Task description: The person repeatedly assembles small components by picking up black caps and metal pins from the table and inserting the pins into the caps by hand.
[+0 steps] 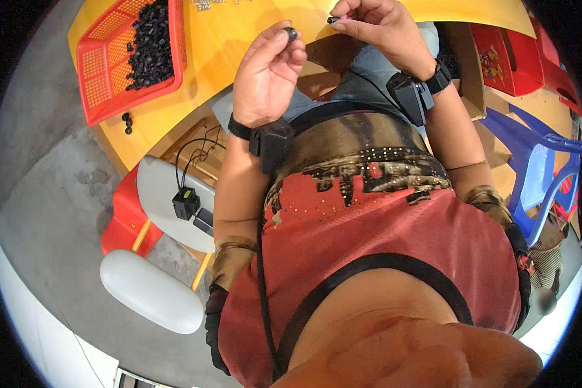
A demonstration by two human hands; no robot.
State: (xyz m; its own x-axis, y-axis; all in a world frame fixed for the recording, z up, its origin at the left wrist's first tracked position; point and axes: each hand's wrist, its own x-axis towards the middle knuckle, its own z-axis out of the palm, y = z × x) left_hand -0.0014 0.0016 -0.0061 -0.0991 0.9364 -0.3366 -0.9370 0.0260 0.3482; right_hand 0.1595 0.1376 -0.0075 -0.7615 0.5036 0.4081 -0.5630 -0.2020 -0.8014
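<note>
Raised over the near edge of the yellow table [213,48], my left hand [265,81] pinches a small, rounded black part [291,33] between thumb and fingertips. To its right, my right hand [391,39] grips another small dark piece [333,20] between thumb and forefinger. That piece is mostly covered, and its exact kind cannot be made out. The two pieces are apart. On the table's left, a red plastic basket [87,90] holds a heap of small black parts [152,52].
Several loose black parts [128,123] lie by the basket. Small shiny pieces [212,3] are at the far edge. Left of me stand a grey-padded chair [152,291] and a red stool [128,216], with cabled black boxes [186,203]. A blue chair [530,161] and red box [504,61] are right.
</note>
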